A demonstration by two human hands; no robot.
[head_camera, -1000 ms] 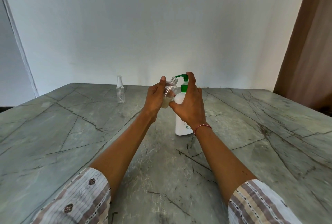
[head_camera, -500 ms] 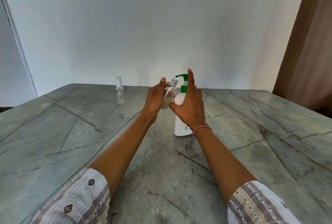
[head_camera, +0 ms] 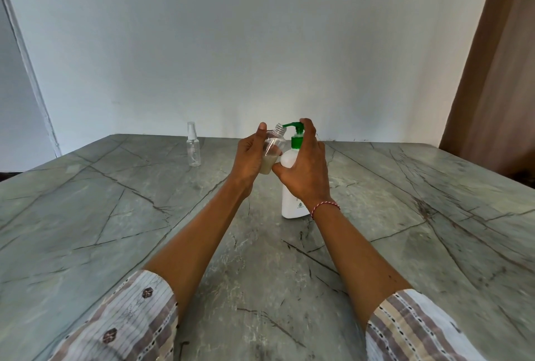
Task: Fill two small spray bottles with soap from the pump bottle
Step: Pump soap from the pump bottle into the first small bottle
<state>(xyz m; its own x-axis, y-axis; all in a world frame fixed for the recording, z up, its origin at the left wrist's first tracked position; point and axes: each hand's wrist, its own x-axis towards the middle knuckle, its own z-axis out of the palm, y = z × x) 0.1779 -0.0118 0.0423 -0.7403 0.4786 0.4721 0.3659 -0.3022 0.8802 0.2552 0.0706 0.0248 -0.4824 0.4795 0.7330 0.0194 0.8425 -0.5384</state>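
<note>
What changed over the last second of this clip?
The right hand lifted its forefinger off the green pump head half a second ago and has now pressed it back down. The left hand still holds the tilted small bottle at the spout; the other spray bottle stayed put.

Soft, even daylight fills the scene, neither dim nor harsh. The pale plaster wall (head_camera: 231,56) is brightest toward three o'clock and greys off toward nine, so the light seems to come from the right. Shadows on the grey-green veined stone tabletop (head_camera: 86,216) are faint and diffuse. No strong glare shows. The centre is sharp; toward five and seven o'clock the striped patterned sleeves (head_camera: 411,328) smear. Wide-angle distortion bows the frame edges at nine and three o'clock.
</note>
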